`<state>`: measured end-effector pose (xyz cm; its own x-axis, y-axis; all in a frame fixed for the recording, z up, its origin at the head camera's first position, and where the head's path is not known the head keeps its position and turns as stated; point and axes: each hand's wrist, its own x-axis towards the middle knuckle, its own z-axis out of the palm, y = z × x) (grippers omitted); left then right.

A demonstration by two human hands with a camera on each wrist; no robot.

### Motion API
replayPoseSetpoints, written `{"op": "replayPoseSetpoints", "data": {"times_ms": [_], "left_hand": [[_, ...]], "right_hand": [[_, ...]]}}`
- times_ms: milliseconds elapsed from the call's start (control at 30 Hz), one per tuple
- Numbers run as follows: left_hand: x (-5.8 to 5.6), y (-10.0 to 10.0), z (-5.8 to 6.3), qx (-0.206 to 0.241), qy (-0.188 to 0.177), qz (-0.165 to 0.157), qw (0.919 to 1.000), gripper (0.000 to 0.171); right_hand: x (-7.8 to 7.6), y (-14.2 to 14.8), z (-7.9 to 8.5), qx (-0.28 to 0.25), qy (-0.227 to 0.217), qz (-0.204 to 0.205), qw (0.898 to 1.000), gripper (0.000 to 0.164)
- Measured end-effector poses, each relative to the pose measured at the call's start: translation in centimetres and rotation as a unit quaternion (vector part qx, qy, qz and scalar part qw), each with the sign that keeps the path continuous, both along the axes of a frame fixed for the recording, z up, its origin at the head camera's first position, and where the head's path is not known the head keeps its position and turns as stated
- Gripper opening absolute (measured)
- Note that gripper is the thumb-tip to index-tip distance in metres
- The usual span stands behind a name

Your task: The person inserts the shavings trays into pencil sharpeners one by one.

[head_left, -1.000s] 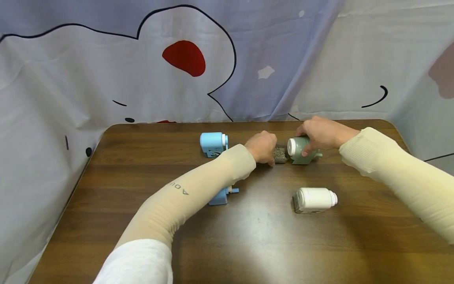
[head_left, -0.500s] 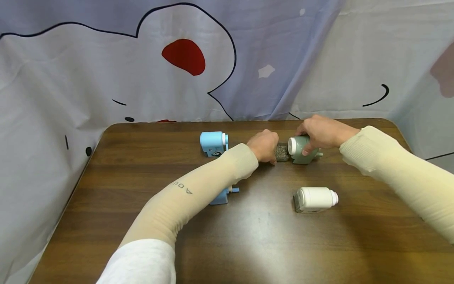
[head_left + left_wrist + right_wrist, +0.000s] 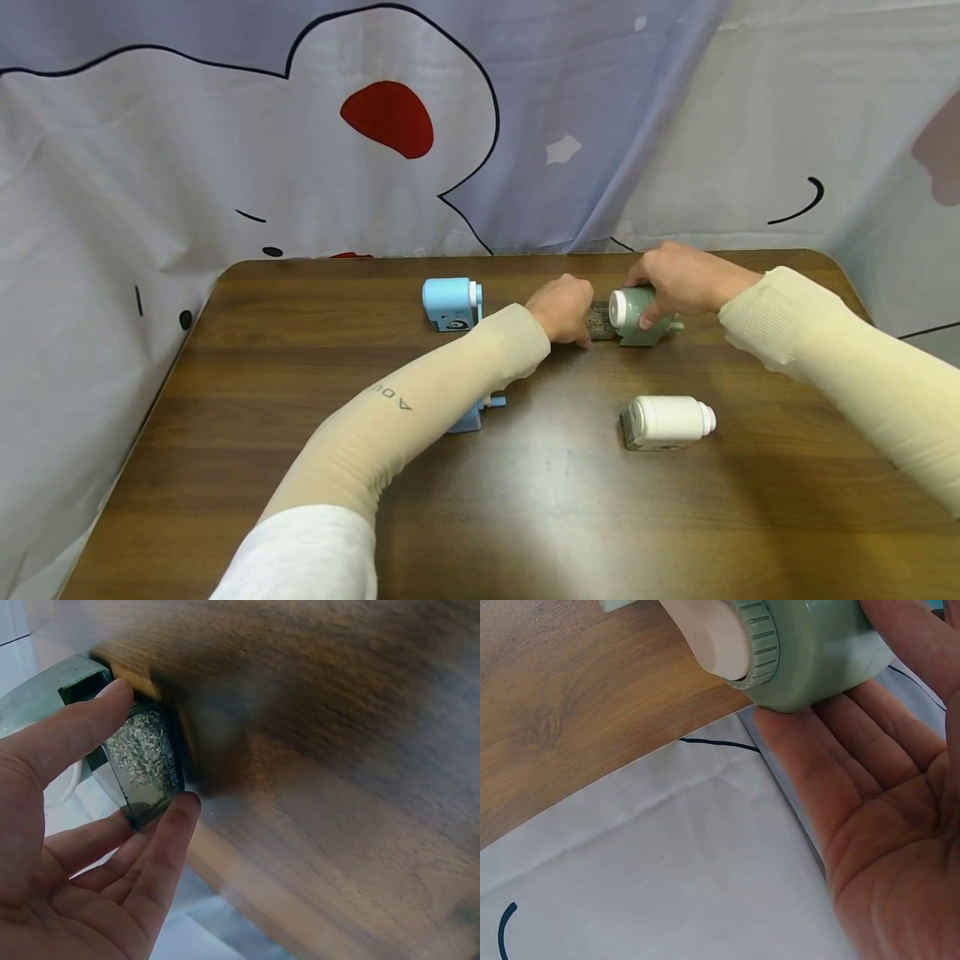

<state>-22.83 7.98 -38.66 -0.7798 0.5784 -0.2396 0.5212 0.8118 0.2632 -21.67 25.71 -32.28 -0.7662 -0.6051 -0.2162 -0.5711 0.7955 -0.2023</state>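
Note:
My right hand (image 3: 678,279) grips a green pencil sharpener (image 3: 637,335) near the table's back edge. In the right wrist view the fingers hold the sharpener (image 3: 817,656) by its rounded body, beside its pale crank (image 3: 709,637). Between thumb and fingers, my left hand (image 3: 561,308) pinches a clear shavings drawer (image 3: 600,323) at the sharpener's left. The left wrist view has this drawer (image 3: 142,754) filled with pale shavings, partly inside the green body (image 3: 45,697). How deep it sits is partly hidden by the thumb.
A light blue sharpener (image 3: 447,302) stands to the left. Another blue sharpener (image 3: 467,419) is mostly hidden behind the left sleeve (image 3: 390,417). A cream sharpener (image 3: 663,423) sits nearer on the right. A patterned curtain (image 3: 562,150) hangs behind the wooden table (image 3: 540,517).
My left hand has moved slightly right, carrying the shavings drawer closer to the green sharpener. The right hand keeps its grip and has barely moved.

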Motion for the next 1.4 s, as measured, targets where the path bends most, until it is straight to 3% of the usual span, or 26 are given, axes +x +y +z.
{"op": "replayPoseSetpoints", "data": {"times_ms": [1400], "left_hand": [[0.8, 1.9, -0.9, 0.018, 0.021, -0.021, 0.9994, 0.032]], "right_hand": [[0.4, 0.0, 0.2, -0.001, -0.007, 0.001, 1.0, 0.042]]}}
